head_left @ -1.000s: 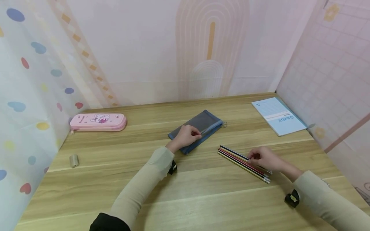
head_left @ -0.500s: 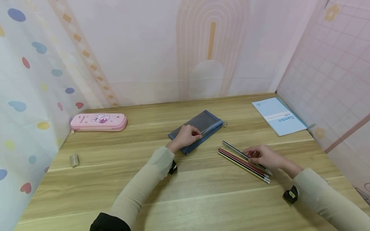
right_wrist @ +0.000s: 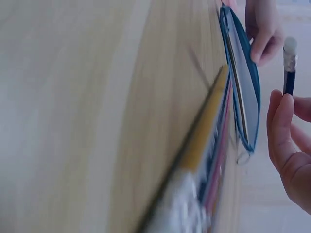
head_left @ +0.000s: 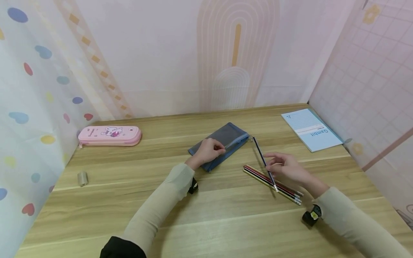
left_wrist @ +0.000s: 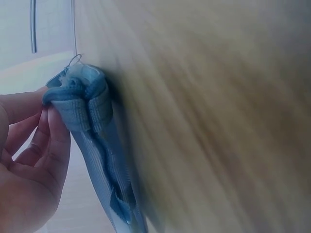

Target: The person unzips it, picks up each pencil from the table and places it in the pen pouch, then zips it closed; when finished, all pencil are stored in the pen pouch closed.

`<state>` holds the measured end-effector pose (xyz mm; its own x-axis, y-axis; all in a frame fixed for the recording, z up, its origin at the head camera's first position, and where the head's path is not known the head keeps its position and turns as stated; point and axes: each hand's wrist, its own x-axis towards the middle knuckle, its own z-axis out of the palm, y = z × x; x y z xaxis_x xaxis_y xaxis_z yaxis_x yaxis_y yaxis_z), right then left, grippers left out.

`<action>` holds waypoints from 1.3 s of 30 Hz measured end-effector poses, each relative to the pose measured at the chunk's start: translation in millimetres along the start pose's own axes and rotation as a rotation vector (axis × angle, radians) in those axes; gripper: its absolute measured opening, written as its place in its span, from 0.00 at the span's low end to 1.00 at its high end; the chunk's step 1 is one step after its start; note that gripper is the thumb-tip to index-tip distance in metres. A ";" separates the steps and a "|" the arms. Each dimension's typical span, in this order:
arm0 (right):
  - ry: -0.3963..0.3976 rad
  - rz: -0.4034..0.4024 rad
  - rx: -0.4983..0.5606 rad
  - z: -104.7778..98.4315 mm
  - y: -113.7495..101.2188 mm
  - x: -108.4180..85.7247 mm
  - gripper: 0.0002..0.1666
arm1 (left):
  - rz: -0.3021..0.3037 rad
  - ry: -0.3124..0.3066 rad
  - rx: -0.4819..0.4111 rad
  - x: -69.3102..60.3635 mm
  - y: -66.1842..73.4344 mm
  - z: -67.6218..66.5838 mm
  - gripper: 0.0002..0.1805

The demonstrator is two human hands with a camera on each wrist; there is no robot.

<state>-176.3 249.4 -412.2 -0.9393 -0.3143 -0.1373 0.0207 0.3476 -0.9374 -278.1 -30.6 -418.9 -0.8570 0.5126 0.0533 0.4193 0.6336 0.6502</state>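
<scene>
My left hand point(head_left: 209, 152) pinches the zip edge of a dark blue mesh pencil pouch point(head_left: 222, 134) lying on the table. In the left wrist view, thumb and fingers hold the lifted lip of the blue pouch point(left_wrist: 90, 109). Seen from the right wrist, the pouch's mouth gapes apart. My right hand point(head_left: 289, 172) pinches a dark blue pencil point(head_left: 260, 150), its tip pointing away near the pouch's ring end. The white eraser end of that pencil point(right_wrist: 290, 63) sticks out past the fingers. Below lie several other pencils point(head_left: 253, 171), side by side, with yellow, black and red barrels.
A pink pencil case point(head_left: 111, 136) with a rabbit picture lies at the back left. In front of it stands a small grey cylinder point(head_left: 82, 178). At the back right lies a light blue notebook point(head_left: 309, 129). Fabric hangings point(head_left: 155, 71) border the wooden table.
My right hand has picked the dark blue pencil off the row, raised it, and swung its tip left and away toward the pouch. The left hand has kept its place on the pouch.
</scene>
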 end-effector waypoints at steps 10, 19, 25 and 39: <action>-0.041 0.066 0.156 31.3 -3.2 18.9 0.30 | -0.005 -0.008 -0.021 1.1 1.5 -1.8 0.09; 0.028 0.159 0.288 49.3 -8.9 39.6 0.30 | 0.007 0.001 -0.053 0.1 6.9 -1.0 0.08; 0.113 0.196 0.349 53.7 -12.3 49.3 0.29 | 0.003 -0.001 -0.069 1.4 8.9 1.5 0.08; 0.184 0.174 0.466 60.9 -13.7 64.0 0.29 | 0.029 -0.006 -0.035 0.0 11.1 2.8 0.09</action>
<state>-215.8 170.7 -427.6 -0.9520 -0.1124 -0.2847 0.2926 -0.0614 -0.9543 -272.6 -22.0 -413.8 -0.8429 0.5338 0.0679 0.4328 0.5976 0.6749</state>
